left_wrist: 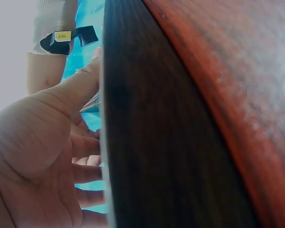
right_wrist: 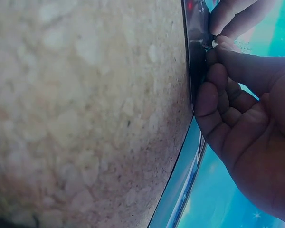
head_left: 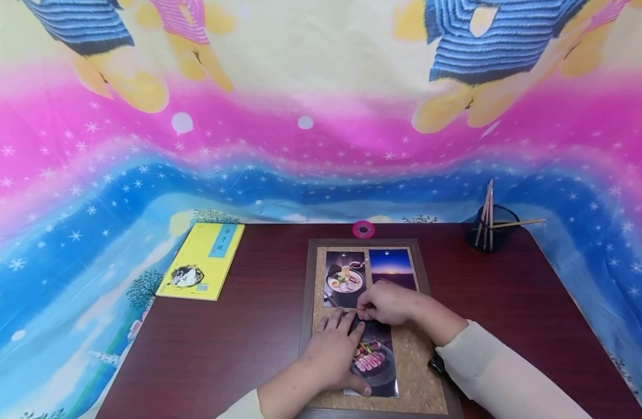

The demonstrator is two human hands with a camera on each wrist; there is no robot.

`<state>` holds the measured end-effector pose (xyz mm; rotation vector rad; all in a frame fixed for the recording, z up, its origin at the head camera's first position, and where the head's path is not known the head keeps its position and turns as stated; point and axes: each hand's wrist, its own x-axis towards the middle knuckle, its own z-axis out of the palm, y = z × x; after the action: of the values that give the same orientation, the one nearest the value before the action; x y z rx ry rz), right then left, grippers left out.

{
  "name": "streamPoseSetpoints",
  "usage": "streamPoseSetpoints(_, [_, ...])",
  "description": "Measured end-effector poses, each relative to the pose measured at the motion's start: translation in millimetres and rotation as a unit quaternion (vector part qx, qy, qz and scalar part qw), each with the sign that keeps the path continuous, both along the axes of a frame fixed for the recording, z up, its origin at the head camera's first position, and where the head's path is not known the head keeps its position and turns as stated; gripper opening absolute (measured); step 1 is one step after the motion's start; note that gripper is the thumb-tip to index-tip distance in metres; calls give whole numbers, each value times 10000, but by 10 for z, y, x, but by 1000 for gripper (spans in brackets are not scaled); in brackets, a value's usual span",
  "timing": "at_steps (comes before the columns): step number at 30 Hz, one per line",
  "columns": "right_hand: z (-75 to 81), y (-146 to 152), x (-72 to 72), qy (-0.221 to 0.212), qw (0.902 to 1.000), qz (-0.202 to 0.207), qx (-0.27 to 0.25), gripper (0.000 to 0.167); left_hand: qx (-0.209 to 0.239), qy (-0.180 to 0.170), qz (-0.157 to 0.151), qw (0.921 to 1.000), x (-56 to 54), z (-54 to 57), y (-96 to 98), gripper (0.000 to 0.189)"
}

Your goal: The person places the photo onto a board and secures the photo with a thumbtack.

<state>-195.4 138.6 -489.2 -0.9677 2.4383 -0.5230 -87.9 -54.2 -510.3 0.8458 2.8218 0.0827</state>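
My left hand (head_left: 333,349) lies spread over a photo of sliced meat on a plate (head_left: 373,361), its fingertips pressing the upper left part. At that photo's top edge, my right hand (head_left: 391,302) pinches a small pale pushpin (right_wrist: 215,43) between thumb and forefinger, mostly hidden by the fingers. The photo lies on a cork board (head_left: 422,372) with a dark wooden frame. Above it hang a ramen photo (head_left: 346,279) and a sunset photo (head_left: 391,265), each with a pale pin at its top; my right hand covers part of the sunset one.
Behind the board sits a roll of pink tape (head_left: 364,229). A yellow book (head_left: 202,262) lies at the table's back left. At the back right, a black mesh pencil cup (head_left: 485,235) holds several pencils. A black object (head_left: 436,365) shows beside my right sleeve.
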Motion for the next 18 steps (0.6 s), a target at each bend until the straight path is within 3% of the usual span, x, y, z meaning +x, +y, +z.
streamPoseSetpoints(18, [-56,33,-87,-130,9987,-163,-467,15,55,-5,19,10000,2,1,0,127])
